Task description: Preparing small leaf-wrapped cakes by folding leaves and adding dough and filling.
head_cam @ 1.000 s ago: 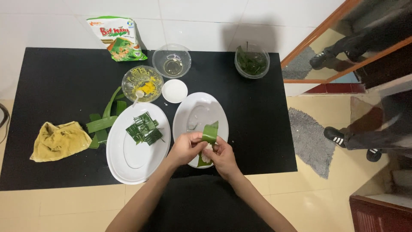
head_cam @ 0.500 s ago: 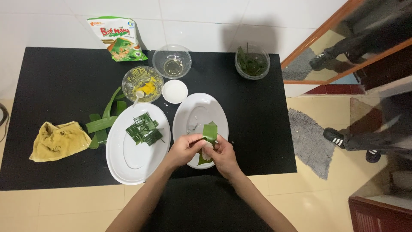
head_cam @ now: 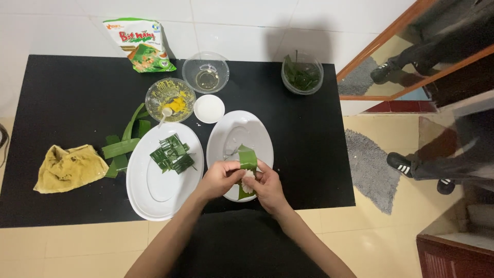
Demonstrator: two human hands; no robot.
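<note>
Both my hands meet over the near end of a white oval plate (head_cam: 234, 135). My left hand (head_cam: 220, 178) and my right hand (head_cam: 265, 186) together pinch a green leaf strip (head_cam: 248, 157) wrapped around a lump of white dough (head_cam: 249, 178). The leaf's upper end stands up over the plate. A second, larger white oval plate (head_cam: 154, 190) to the left carries several folded green leaf parcels (head_cam: 172, 153).
A black table (head_cam: 62, 98) holds a yellow cloth (head_cam: 67, 167), loose leaf strips (head_cam: 122, 146), a bowl of yellow filling (head_cam: 170, 98), a small white bowl (head_cam: 209, 108), a clear bowl (head_cam: 206, 71), a bowl of leaves (head_cam: 302, 73) and a flour bag (head_cam: 141, 44). Another person's shoes (head_cam: 406, 163) stand at right.
My fingers have shifted slightly on the leaf, folding it closer around the white dough. Everything else on the table stays put.
</note>
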